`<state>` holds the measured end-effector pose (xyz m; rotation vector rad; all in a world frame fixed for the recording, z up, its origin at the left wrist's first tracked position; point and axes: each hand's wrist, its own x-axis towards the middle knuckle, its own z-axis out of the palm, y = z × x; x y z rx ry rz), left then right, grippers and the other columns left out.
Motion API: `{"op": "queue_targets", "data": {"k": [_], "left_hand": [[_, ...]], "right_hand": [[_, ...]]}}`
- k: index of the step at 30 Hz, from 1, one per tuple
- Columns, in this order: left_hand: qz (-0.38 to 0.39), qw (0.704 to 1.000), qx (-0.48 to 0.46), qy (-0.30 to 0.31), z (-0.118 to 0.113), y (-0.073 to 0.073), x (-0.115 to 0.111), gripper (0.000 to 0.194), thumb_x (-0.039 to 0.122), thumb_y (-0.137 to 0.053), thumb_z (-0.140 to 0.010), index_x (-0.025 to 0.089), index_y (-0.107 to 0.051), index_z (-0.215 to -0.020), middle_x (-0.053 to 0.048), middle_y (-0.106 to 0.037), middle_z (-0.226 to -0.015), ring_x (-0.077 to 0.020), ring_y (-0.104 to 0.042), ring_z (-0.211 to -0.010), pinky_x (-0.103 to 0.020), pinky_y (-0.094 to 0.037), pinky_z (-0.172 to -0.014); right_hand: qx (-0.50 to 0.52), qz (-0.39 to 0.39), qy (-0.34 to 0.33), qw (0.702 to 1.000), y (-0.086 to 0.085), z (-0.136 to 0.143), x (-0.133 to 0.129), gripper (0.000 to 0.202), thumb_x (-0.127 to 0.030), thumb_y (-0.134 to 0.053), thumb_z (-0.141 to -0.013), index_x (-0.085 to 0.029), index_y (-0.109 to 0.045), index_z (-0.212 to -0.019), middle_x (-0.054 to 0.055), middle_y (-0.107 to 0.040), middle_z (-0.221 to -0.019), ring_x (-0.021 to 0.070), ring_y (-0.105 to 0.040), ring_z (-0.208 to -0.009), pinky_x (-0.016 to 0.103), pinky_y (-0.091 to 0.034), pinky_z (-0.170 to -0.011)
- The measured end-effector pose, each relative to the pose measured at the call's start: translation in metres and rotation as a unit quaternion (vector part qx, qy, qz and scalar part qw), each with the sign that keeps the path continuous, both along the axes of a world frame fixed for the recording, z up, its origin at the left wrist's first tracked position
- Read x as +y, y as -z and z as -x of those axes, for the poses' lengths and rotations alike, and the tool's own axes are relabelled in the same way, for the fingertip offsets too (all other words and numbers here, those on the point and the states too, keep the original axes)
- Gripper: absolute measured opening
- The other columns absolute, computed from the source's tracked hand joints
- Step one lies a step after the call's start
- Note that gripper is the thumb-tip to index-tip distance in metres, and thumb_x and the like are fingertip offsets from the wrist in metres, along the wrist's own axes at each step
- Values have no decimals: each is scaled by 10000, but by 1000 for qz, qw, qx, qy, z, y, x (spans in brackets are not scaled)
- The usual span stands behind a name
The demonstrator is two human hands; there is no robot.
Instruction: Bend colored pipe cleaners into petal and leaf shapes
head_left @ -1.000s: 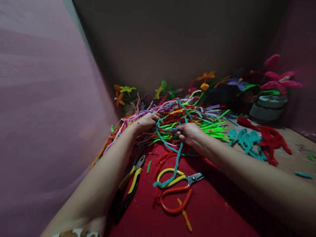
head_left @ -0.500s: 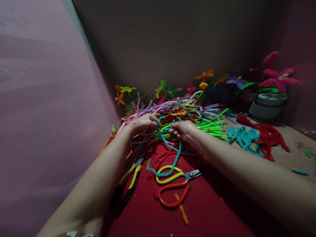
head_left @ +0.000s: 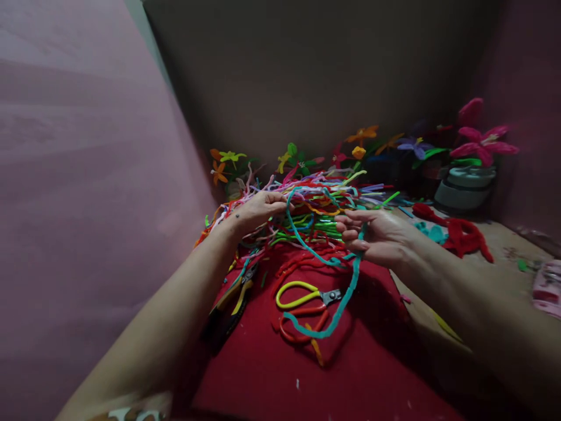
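Observation:
A long teal pipe cleaner (head_left: 349, 298) curves in a wide loop between my two hands, its loose end hanging over the scissors. The fingers of my left hand (head_left: 267, 206) are pressed together at the loop's upper left, over a heap of coloured pipe cleaners (head_left: 322, 225). My right hand (head_left: 379, 235), palm partly turned up, closes thumb and fingers on the same teal strand at the heap's right side. Below lie scissors (head_left: 326, 297) with one yellow and one red handle. Black-and-yellow pliers (head_left: 232, 301) rest beside my left forearm.
Pipe-cleaner flowers, among them a pink one (head_left: 484, 143) above a grey-green pot (head_left: 464, 187), stand along the back wall. Red fuzzy pieces (head_left: 467, 234) and teal fuzzy pieces (head_left: 432, 232) lie at right. A short orange piece (head_left: 316, 352) is on the red surface (head_left: 272, 380).
My right hand has moved right, away from my left, and turned its palm up. The teal loop between the hands has widened, and its loose end has swung right across the scissors.

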<state>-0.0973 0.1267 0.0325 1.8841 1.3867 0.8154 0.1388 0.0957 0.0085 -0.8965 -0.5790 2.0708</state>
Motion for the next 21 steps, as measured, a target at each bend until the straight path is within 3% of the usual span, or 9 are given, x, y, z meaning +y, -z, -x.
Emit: {"op": "queue_targets", "data": {"k": [3,5,7,9,12,15,18,21], "left_hand": [[48,998,-48,4,-5,4,-11,215,309,-543,-699,127,-631,-773,-7,-613,-633,-98,-550,-546,-232,-454,-582],[75,997,-17,-17,-5,6,-19,176,299,-549,-688,135,-612,-698,8,-578,-546,-79,-500,-459,-204,-419,-500],[107,990,89,-28,-3,8,-26,161,285,-541,-681,144,-597,-628,10,-560,-496,-85,-482,-425,-197,-387,-454],[112,962,242,-61,-1,7,-33,149,254,-535,-658,160,-586,-554,3,-557,-464,-110,-499,-416,-210,-383,-444],[35,916,381,-122,-4,1,-40,140,197,-531,-628,174,-575,-498,-23,-544,-442,-157,-550,-490,-234,-399,-505],[-176,880,407,-169,-29,2,-43,173,207,-475,-704,180,-646,-716,-60,-633,-648,-186,-593,-663,-259,-414,-624],[-225,916,332,3,-72,20,-37,228,215,-448,-762,188,-660,-840,-38,-655,-806,-140,-585,-729,-213,-416,-677],[-214,902,372,54,-115,46,-20,279,236,-405,-812,210,-679,-861,-38,-624,-853,-138,-567,-749,-220,-413,-673]], "right_hand": [[41,34,5,999,0,-7,-23,173,-137,-381,-836,-107,-502,-716,37,-497,-538,58,-384,-396,137,-221,-299],[33,69,4,997,8,-7,-37,207,-196,-389,-844,-99,-519,-715,48,-498,-527,66,-384,-393,142,-211,-296],[29,97,-12,995,22,-4,-48,233,-218,-382,-852,-89,-530,-727,62,-515,-527,76,-412,-400,144,-225,-310],[43,107,-19,993,38,-2,-54,223,-207,-388,-850,-83,-527,-727,50,-505,-502,78,-422,-391,140,-206,-318],[45,126,-23,991,59,1,-60,220,-180,-363,-853,-85,-512,-721,45,-513,-492,64,-395,-353,138,-190,-320],[48,100,-31,993,67,2,-66,192,-186,-379,-842,-96,-510,-734,35,-523,-503,64,-406,-350,141,-185,-319],[34,75,-31,996,66,3,-72,204,-206,-376,-848,-102,-503,-725,20,-515,-494,55,-400,-338,140,-169,-313],[16,52,-15,998,68,3,-74,219,-221,-365,-856,-111,-497,-721,9,-513,-485,51,-390,-324,144,-161,-310]]}}
